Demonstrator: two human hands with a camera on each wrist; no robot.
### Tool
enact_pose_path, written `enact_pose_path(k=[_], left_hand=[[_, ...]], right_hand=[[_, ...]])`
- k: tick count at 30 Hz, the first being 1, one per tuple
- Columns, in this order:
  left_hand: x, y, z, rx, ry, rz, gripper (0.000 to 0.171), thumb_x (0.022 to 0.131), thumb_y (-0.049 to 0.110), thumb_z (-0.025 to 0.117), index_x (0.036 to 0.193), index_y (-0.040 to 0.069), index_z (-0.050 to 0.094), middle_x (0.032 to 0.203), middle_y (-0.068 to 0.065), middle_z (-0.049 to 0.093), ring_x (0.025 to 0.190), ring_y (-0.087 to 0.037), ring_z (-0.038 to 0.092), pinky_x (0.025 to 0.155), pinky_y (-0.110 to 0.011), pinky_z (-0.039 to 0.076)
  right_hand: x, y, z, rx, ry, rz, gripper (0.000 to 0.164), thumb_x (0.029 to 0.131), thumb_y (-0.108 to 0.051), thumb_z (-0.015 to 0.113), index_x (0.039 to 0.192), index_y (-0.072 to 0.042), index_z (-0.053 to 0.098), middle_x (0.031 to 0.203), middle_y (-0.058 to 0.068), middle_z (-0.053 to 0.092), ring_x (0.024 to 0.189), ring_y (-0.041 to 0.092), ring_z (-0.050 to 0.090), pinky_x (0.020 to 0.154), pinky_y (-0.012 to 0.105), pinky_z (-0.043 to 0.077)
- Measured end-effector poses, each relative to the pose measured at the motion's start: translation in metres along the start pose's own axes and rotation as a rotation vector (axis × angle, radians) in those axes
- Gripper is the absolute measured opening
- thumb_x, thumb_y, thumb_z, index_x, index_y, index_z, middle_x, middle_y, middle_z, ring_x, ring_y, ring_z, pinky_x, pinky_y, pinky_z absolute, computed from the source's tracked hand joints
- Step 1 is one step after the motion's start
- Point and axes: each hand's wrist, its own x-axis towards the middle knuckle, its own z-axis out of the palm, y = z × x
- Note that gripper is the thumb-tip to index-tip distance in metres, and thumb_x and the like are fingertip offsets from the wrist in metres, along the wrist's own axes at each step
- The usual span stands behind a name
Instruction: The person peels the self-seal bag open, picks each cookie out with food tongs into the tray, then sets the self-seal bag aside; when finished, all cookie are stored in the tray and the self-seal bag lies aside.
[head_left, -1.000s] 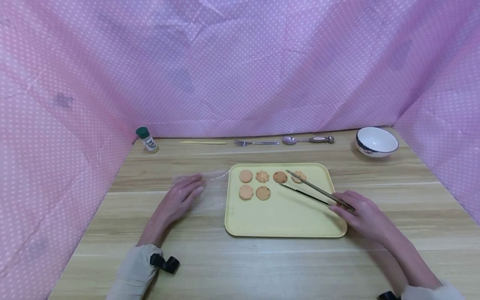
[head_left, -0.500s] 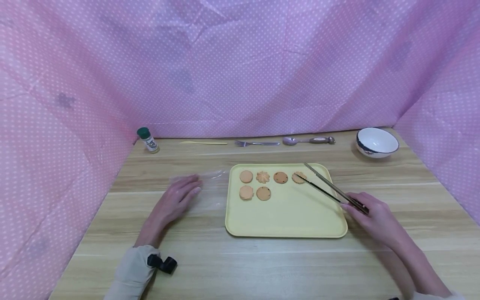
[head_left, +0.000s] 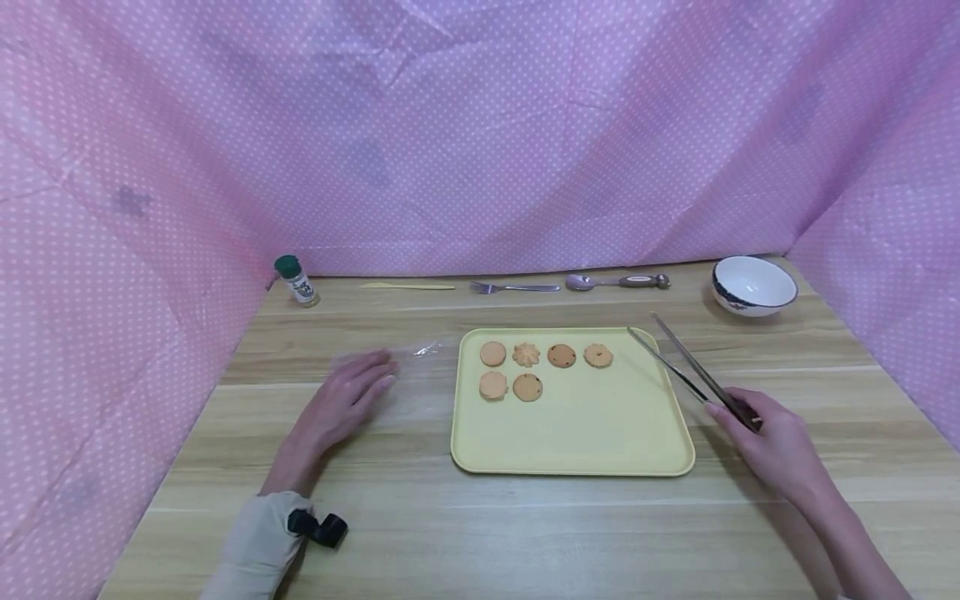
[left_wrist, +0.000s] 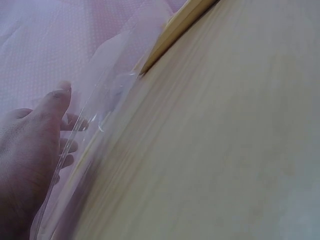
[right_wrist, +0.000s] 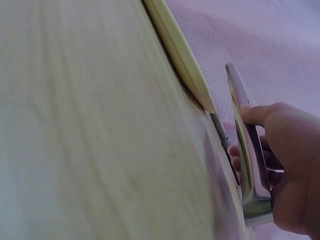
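Observation:
My right hand (head_left: 780, 442) grips metal tongs (head_left: 697, 367) at the tray's right side. The tongs' tips are spread apart, with nothing between them; the right wrist view shows the tongs (right_wrist: 245, 135) held between thumb and fingers. Several cookies (head_left: 527, 387) lie on a yellow tray (head_left: 577, 446) in two rows, the far row ending in a flower-shaped cookie (head_left: 598, 356). Left of the tray, my left hand (head_left: 337, 408) rests on a clear plastic bag (head_left: 423, 379). In the left wrist view its thumb is straight and other fingers show partly behind the clear plastic (left_wrist: 102, 107).
Along the back of the table lie a yellow knife (head_left: 408, 287), a fork (head_left: 513, 287) and a spoon (head_left: 617, 282). A green-capped shaker (head_left: 297, 282) stands back left, a white bowl (head_left: 754, 286) back right. A pink dotted cloth (head_left: 480, 150) hangs behind.
My right hand has drawn the tongs rightward, off the flower-shaped cookie to the tray's right edge. My left hand has slid slightly left; the cookies stay where they were.

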Motion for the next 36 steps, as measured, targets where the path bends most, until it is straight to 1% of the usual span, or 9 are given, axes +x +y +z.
enact_pose_path(k=[4,9,11,13,16,19,21,29,36], left_hand=[[-0.001,-0.001,-0.001,0.002,-0.002,0.003,0.037,0.110,0.025,0.053,0.139,0.005,0.065,0.152,-0.020,0.051,0.140,-0.042,0.045,0.117,-0.060,0.030],[-0.001,-0.003,-0.001,0.011,-0.014,-0.006,0.038,0.110,0.026,0.052,0.140,0.005,0.064,0.153,-0.020,0.050,0.141,-0.042,0.044,0.118,-0.061,0.029],[-0.002,-0.003,-0.001,0.012,-0.018,-0.012,0.039,0.110,0.027,0.052,0.140,0.005,0.063,0.153,-0.020,0.050,0.141,-0.042,0.044,0.118,-0.061,0.029],[-0.003,-0.004,-0.001,0.010,-0.019,-0.014,0.039,0.110,0.027,0.053,0.140,0.006,0.064,0.153,-0.020,0.050,0.141,-0.042,0.044,0.117,-0.061,0.029],[-0.004,-0.005,-0.001,0.010,-0.012,-0.004,0.038,0.109,0.026,0.054,0.140,0.006,0.065,0.152,-0.020,0.051,0.141,-0.042,0.045,0.117,-0.061,0.030],[-0.004,-0.007,-0.002,0.017,-0.001,0.011,0.037,0.109,0.025,0.055,0.138,0.006,0.066,0.151,-0.020,0.052,0.139,-0.042,0.046,0.116,-0.061,0.031],[-0.004,-0.008,-0.002,0.022,0.005,0.020,0.036,0.108,0.024,0.055,0.138,0.006,0.066,0.151,-0.021,0.052,0.139,-0.043,0.047,0.116,-0.061,0.032],[-0.005,-0.011,-0.002,0.024,0.003,0.012,0.036,0.109,0.024,0.055,0.136,0.005,0.068,0.151,-0.021,0.053,0.139,-0.042,0.047,0.115,-0.060,0.033],[-0.004,-0.010,-0.001,0.028,-0.021,-0.021,0.038,0.110,0.028,0.054,0.137,0.006,0.068,0.152,-0.020,0.051,0.140,-0.042,0.045,0.115,-0.062,0.033]], right_hand=[[-0.002,0.004,-0.001,-0.025,0.000,0.053,0.036,0.098,-0.020,0.074,0.120,0.008,0.068,0.106,0.028,0.071,0.087,0.003,0.057,0.068,0.010,0.041],[-0.006,0.007,-0.002,-0.046,-0.008,0.088,0.036,0.100,-0.022,0.072,0.118,0.009,0.068,0.107,0.029,0.071,0.093,0.035,0.066,0.068,0.017,0.042],[-0.006,0.008,-0.003,-0.047,-0.011,0.101,0.037,0.100,-0.023,0.071,0.118,0.010,0.067,0.109,0.031,0.070,0.098,0.044,0.065,0.068,0.020,0.042],[-0.007,0.009,-0.003,-0.056,-0.015,0.118,0.039,0.101,-0.024,0.070,0.119,0.011,0.067,0.110,0.033,0.069,0.100,0.048,0.065,0.069,0.024,0.043],[-0.009,0.009,-0.005,-0.053,-0.020,0.143,0.041,0.102,-0.023,0.068,0.120,0.013,0.065,0.113,0.036,0.067,0.103,0.052,0.063,0.075,0.039,0.050],[-0.010,0.009,-0.006,-0.062,-0.023,0.175,0.043,0.103,-0.024,0.066,0.122,0.014,0.063,0.114,0.039,0.064,0.103,0.054,0.062,0.078,0.056,0.050],[-0.010,0.010,-0.008,-0.069,-0.021,0.190,0.043,0.103,-0.025,0.066,0.121,0.014,0.063,0.113,0.041,0.063,0.101,0.055,0.062,0.077,0.063,0.049],[-0.011,0.010,-0.009,-0.113,0.013,0.222,0.041,0.102,-0.027,0.068,0.115,0.012,0.067,0.095,0.029,0.068,0.082,0.039,0.062,0.063,0.046,0.046],[-0.014,0.012,-0.009,-0.126,0.032,0.244,0.039,0.103,-0.028,0.067,0.110,0.010,0.069,0.078,0.013,0.061,0.071,0.029,0.052,0.056,0.037,0.038]])
